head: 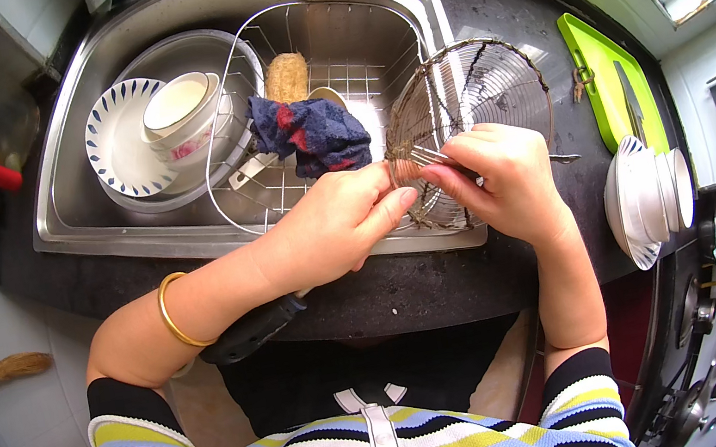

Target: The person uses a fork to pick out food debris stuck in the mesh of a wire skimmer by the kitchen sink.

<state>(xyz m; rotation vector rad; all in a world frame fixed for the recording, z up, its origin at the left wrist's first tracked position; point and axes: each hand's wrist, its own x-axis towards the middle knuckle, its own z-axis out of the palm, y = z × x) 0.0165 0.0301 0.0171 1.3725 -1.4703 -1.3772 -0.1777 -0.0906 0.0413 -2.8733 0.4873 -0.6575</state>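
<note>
My left hand (pixel 337 227) grips a round wire strainer (pixel 498 85) at its rim, where strands are wound around the wire. The strainer's coiled mesh spreads over the sink's right edge and the dark counter. Pinched in my right hand (pixel 508 171) is a metal fork (pixel 428 155), its tines against the wound part of the rim and its tail end sticking out to the right. A black handle (pixel 256 332) shows under my left forearm; my arm and hand hide whether it joins the strainer. Just beyond my left hand, a dark blue and red cloth (pixel 312 134) is bunched up.
The steel sink (pixel 192 239) holds a wire basket (pixel 226 209), a metal basin (pixel 182 44) with a patterned plate (pixel 123 162) and stacked bowls (pixel 182 111), and a loofah (pixel 286 77). To the right are a green board (pixel 592 60) with a knife (pixel 630 99) and more stacked bowls (pixel 649 198).
</note>
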